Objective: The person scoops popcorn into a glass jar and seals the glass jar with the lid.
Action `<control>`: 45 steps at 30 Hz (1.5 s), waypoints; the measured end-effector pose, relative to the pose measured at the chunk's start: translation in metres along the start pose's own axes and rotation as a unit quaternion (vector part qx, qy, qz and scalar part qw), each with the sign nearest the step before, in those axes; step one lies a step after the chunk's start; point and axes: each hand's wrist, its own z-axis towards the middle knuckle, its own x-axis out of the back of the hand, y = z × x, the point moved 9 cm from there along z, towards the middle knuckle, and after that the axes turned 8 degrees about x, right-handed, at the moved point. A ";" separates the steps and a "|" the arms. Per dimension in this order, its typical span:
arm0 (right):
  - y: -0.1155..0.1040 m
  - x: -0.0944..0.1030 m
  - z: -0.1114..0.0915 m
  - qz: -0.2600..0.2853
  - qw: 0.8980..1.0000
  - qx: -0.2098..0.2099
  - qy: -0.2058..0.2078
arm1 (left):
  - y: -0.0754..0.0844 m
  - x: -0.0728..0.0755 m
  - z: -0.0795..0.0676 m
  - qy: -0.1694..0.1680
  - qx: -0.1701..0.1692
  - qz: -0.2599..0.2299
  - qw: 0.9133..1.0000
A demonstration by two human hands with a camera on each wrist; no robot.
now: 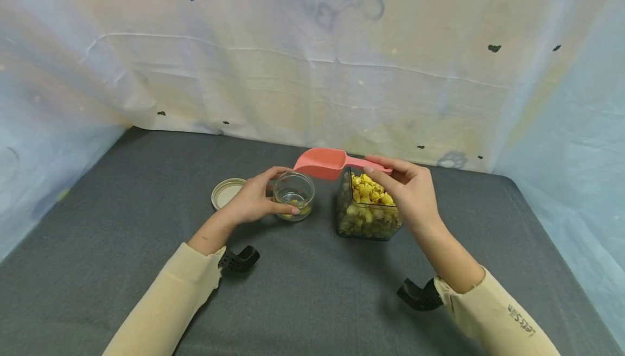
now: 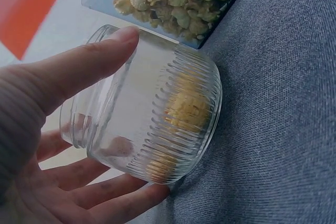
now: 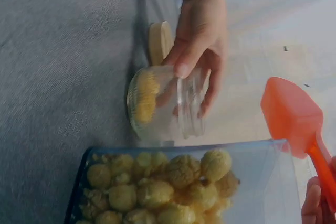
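My left hand grips a clear glass jar, thumb on the near side and fingers behind it. A few yellow popcorn pieces lie at the jar's bottom. By its handle my right hand pinches a pink-red scoop. The scoop's bowl hangs just above and behind the jar's mouth, and no popcorn shows in it. Beneath the right hand stands a clear square container of yellow popcorn. In the right wrist view only part of that hand's fingers shows.
A round pale lid with a gold rim lies on the dark grey tabletop, left of the jar and partly behind the left hand. A patterned pale curtain hangs along the table's back and sides.
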 end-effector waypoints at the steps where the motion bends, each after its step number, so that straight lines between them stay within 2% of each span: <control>1: 0.001 0.001 0.000 0.013 1.000 -0.006 0.007 | 0.000 0.000 0.000 -0.001 0.001 -0.002 1.000; 6: 0.003 0.001 0.000 0.055 0.998 -0.020 0.021 | -0.001 0.000 0.000 -0.002 0.003 0.005 1.000; 13: 0.005 0.003 -0.001 0.073 0.997 -0.018 0.034 | 0.001 0.001 -0.001 0.000 0.003 0.021 1.000; 20: 0.005 0.008 -0.003 0.079 0.996 -0.014 0.049 | 0.005 0.002 -0.002 0.016 -0.010 0.068 0.998; 25: 0.008 0.016 -0.007 0.114 0.991 -0.007 0.068 | 0.009 0.002 -0.006 0.023 -0.029 0.100 0.994; 29: 0.010 0.024 -0.010 0.138 0.987 0.000 0.085 | 0.012 0.000 -0.008 0.025 -0.026 0.115 0.993; 37: 0.012 0.038 -0.014 0.143 0.985 0.008 0.099 | 0.030 -0.003 -0.009 0.050 -0.047 0.135 0.988; 45: 0.017 0.050 -0.018 0.151 0.982 0.018 0.112 | 0.046 -0.009 -0.006 0.050 -0.060 0.136 0.988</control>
